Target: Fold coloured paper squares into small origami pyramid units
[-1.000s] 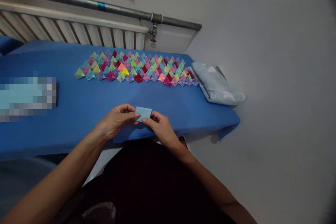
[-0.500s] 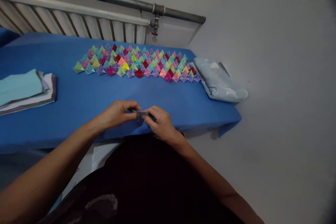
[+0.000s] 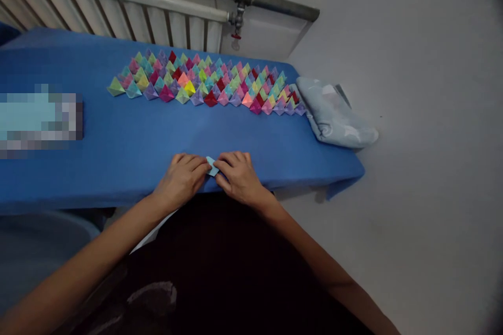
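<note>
A small folded piece of light blue paper (image 3: 212, 166) is between my two hands, near the front edge of the blue-covered table. My left hand (image 3: 183, 174) has its fingers closed on the paper's left side. From the right, my right hand (image 3: 238, 174) pinches the other side with thumb and fingers. The fingers cover part of the paper, so its full shape is hidden. Beyond my hands stand rows of folded paper pieces (image 3: 210, 98) in many colours, pointed at the top and set close together.
A blue cloth (image 3: 129, 167) covers the table. At its left lies a pixelated stack (image 3: 31, 115). A folded grey-blue fabric (image 3: 338, 115) rests at the right end, by the wall. Along the back run a white radiator (image 3: 137, 23), a metal pipe (image 3: 283, 6) and a red-handled valve (image 3: 236, 36).
The paper has gone from nearly edge-on to showing its light blue face. My left hand has turned over, its back now upward. The view has tilted down slightly.
</note>
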A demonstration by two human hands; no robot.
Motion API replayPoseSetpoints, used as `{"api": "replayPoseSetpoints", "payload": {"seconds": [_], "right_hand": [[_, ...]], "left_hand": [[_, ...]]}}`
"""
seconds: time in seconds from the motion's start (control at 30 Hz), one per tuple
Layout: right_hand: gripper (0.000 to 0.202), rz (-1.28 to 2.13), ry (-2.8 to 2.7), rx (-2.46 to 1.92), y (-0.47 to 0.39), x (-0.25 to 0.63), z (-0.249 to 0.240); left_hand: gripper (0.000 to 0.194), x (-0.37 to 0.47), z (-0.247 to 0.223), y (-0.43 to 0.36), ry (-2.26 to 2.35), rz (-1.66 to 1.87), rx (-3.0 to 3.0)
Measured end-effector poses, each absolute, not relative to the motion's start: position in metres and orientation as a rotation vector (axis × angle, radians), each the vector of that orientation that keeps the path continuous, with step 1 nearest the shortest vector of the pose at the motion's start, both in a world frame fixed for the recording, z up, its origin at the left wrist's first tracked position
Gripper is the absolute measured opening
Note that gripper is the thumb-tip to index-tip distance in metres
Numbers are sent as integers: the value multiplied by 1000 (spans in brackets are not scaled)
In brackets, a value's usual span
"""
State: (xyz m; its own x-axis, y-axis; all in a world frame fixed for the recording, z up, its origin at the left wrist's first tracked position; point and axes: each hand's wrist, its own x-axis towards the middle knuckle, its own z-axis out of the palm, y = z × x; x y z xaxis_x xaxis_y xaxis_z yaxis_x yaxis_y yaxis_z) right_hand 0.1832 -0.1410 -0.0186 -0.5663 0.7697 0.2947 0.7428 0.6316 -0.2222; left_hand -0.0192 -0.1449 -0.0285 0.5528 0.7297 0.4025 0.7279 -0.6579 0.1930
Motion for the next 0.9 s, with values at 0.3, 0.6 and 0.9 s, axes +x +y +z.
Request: {"api": "replayPoseSetpoints", "payload": {"seconds": [0.3,0.6,0.9], "right_hand": [[21,241,-2421,-1200,-140,186,-25],[24,220,-2523,-1169,-138,188,-20],[20,363,-2452,-1197,-130,190,-21]], "left_hand": [[22,-24,-34,-149,1325,845,2661],[24,-23,-33,-145,1262,851,2775],[24,-19,-26,-150,1351,775,2727]]}}
